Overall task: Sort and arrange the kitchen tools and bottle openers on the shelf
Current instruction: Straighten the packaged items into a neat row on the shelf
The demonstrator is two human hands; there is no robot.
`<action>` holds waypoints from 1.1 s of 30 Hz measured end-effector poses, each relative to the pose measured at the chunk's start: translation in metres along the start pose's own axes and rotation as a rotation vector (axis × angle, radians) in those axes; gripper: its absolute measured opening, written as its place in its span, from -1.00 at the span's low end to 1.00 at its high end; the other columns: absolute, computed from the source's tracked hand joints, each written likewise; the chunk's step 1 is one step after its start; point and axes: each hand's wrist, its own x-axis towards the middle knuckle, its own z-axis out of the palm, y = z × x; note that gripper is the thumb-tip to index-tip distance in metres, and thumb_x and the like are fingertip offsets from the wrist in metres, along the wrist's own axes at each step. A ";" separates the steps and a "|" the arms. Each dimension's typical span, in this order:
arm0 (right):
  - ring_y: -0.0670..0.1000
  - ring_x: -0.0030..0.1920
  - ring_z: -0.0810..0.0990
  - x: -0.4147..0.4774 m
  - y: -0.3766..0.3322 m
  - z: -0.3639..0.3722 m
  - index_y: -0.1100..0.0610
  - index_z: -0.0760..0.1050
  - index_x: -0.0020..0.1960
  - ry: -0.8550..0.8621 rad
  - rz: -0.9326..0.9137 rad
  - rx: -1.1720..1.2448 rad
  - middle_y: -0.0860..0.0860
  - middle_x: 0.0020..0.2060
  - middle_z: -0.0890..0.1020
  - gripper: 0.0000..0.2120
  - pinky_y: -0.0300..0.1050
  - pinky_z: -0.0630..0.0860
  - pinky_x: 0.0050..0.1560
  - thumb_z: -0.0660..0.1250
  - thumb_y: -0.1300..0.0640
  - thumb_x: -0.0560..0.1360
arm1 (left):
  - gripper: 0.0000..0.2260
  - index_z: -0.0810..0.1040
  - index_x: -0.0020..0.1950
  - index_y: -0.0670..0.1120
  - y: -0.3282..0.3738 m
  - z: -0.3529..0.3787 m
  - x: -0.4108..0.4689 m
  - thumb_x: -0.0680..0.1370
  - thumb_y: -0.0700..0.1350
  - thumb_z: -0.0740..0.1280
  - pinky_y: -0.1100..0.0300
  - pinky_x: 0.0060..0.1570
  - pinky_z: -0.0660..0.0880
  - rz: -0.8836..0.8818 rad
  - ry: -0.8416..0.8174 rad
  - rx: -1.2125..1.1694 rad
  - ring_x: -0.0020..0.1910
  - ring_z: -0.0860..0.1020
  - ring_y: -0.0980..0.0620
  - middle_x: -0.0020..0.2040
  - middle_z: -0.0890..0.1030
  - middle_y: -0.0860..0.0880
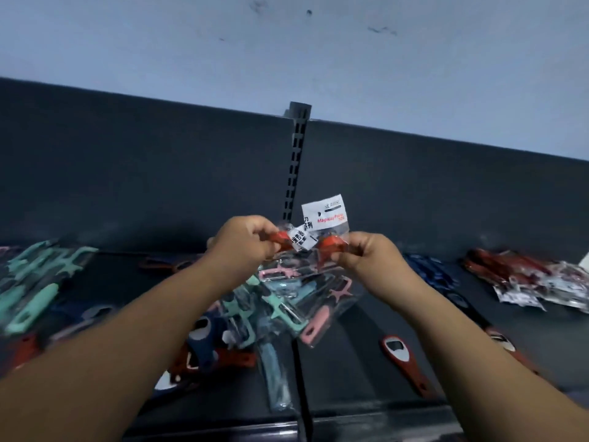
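My left hand [245, 242] grips one red peeler in a clear packet [288, 239] with a white label. My right hand [366, 252] pinches a second red packaged peeler [330, 242], whose white header card stands up above it. Both packets are held side by side above the dark shelf [366, 352]. Right under them lies a mixed pile of packaged peelers [287, 295] in pink, mint and light blue. A red bottle opener [398, 349] lies flat on the shelf to the right of the pile.
Mint peelers [38, 282] lie in a group at the left. Dark blue tools [430, 269] and a heap of red packaged peelers [535, 279] sit at the right. Blue and red bottle openers [204, 346] lie near the front. A slotted upright [294, 173] divides the dark back panel.
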 end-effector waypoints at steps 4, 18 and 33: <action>-0.10 -0.20 0.66 -0.025 0.035 -0.038 -0.03 0.66 -0.11 0.027 0.007 0.032 -0.11 -0.20 0.72 -0.82 -0.08 0.58 -0.08 0.40 0.24 0.45 | -0.89 0.62 -0.13 -0.10 0.027 0.048 -0.010 0.51 -0.28 0.35 0.27 -0.35 0.44 0.048 -0.062 -0.008 -0.52 0.45 0.20 -0.51 0.54 0.08; 0.02 -0.20 0.54 -0.087 0.137 -0.196 0.06 0.56 0.13 -0.056 0.279 0.662 0.07 -0.21 0.59 -0.65 -0.07 0.49 -0.04 0.12 0.33 0.50 | -0.73 0.59 -0.01 -0.07 0.105 0.239 -0.036 0.50 -0.42 0.28 0.36 -0.16 0.52 -0.016 -0.243 -0.248 -0.26 0.59 0.20 -0.11 0.66 -0.05; 0.04 -0.29 0.63 -0.090 0.210 -0.262 0.11 0.18 0.47 0.200 0.300 0.649 0.10 -0.30 0.64 -0.40 -0.11 0.58 -0.28 0.25 0.44 0.51 | -0.52 0.47 0.22 -0.04 0.137 0.348 0.009 0.43 -0.49 0.33 0.19 -0.08 0.60 -0.011 -0.522 -0.317 -0.06 0.66 0.05 0.00 0.67 -0.07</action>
